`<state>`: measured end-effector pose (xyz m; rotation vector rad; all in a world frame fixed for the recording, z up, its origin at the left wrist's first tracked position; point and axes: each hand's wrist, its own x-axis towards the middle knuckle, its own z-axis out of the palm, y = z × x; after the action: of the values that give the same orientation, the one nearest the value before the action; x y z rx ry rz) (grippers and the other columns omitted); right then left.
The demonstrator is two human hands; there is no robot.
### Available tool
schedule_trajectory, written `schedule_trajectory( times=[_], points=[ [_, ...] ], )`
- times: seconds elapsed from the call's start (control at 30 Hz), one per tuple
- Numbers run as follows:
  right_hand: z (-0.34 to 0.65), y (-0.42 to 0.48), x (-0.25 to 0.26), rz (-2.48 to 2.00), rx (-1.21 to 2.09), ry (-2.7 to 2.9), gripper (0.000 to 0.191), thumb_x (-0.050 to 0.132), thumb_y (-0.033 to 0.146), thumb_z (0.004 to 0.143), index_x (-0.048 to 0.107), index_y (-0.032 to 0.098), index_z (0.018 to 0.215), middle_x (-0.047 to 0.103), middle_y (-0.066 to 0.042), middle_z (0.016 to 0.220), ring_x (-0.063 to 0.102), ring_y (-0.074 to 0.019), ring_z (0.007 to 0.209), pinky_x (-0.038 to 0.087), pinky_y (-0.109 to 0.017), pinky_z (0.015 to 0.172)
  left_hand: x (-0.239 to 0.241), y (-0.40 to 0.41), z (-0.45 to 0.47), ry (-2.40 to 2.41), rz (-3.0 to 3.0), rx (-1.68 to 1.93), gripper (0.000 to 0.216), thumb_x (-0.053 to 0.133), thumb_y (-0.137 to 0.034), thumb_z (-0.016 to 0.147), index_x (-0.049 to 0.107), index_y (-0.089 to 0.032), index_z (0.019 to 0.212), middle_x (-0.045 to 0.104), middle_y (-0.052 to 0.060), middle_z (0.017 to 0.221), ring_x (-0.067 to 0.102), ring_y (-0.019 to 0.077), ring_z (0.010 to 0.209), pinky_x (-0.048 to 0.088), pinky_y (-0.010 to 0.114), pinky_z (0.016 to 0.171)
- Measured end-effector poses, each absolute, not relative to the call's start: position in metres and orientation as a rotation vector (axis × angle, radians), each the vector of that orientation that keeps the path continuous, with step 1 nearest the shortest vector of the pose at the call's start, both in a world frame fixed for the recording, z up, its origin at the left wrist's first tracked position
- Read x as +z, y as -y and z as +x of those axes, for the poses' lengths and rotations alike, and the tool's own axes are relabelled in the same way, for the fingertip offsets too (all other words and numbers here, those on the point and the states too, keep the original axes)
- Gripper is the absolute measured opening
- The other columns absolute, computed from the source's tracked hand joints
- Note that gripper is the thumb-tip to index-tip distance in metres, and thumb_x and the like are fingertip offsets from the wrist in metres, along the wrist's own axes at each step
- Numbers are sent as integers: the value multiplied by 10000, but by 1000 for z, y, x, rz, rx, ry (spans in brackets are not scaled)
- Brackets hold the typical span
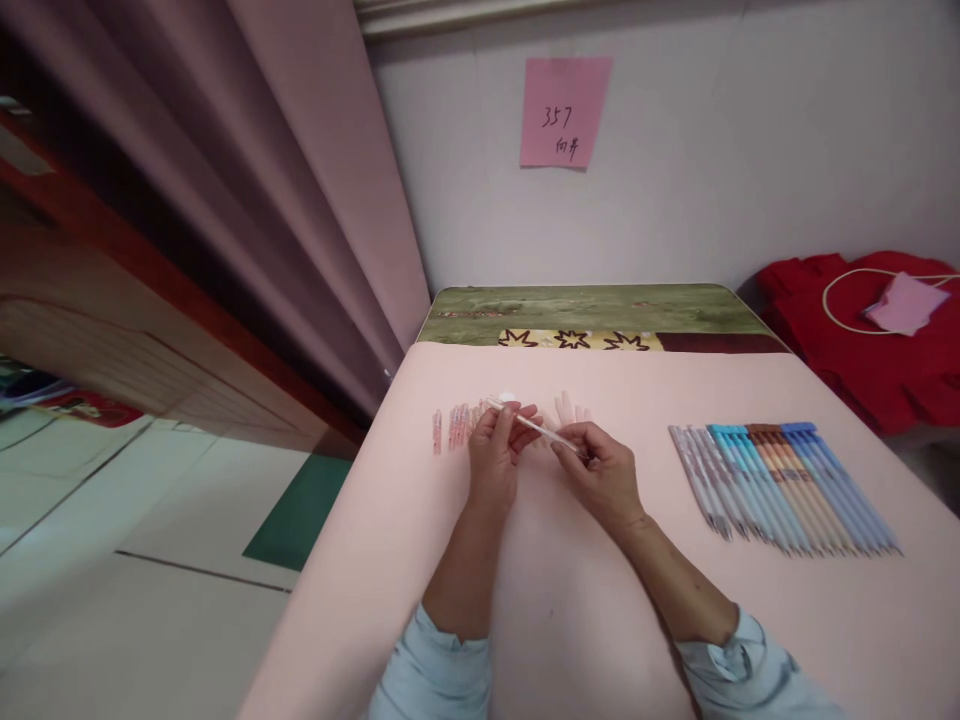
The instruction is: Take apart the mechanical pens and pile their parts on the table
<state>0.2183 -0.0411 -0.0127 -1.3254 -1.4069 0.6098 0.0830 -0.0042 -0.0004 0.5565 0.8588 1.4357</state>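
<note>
A thin, pale pen refill (536, 427) slants between my two hands above the pink table cover. Its upper left end is pinched by my left hand (501, 440), whose other fingers are partly spread. The lower right end is gripped in my right hand (604, 465), with the fingers closed round it. Just left of my left hand lie several short pink patterned pen parts (457, 426) in a row. Behind my hands are several pale pink pieces (566, 408), partly hidden, which I cannot identify.
Several pens (787, 490) in grey, light blue, brown and blue lie side by side on the right of the pink table cover (600, 640). A red cloth (847, 350) is beyond the right edge. On the wall hangs a pink note (566, 112). A curtain (315, 170) borders the left.
</note>
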Motion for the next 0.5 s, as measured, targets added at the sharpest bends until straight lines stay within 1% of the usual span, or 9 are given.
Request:
schedule_trajectory(
  times=[0.07,0.13,0.3,0.5],
  points=[
    [218,40,-12,-1320,552,1384,169,682,353,816,644,198,873,597,13,706,454,-99,561,398,-222,528,1,6,85,-875,602,1394,375,775,-395,720,617,-130,932,742,109,892,717,186,754,565,307,710],
    [217,40,-12,-1320,532,1335,186,689,366,816,626,202,874,613,2,747,465,-103,574,407,-228,535,2,8,87,-862,628,1369,377,797,-357,699,609,-133,937,743,109,908,717,189,777,568,302,703],
    [218,38,-16,-1309,540,1267,215,696,394,811,599,208,859,581,11,716,455,-108,562,420,-239,544,4,10,89,-788,614,1356,340,808,-262,692,605,-150,940,745,85,945,718,188,833,566,326,791],
    [217,40,-15,-1280,602,1250,206,706,390,805,631,203,844,610,6,722,454,-100,544,402,-230,514,6,11,89,-747,533,1299,263,797,-280,705,661,-136,877,748,88,912,714,196,845,563,328,788]
  ],
)
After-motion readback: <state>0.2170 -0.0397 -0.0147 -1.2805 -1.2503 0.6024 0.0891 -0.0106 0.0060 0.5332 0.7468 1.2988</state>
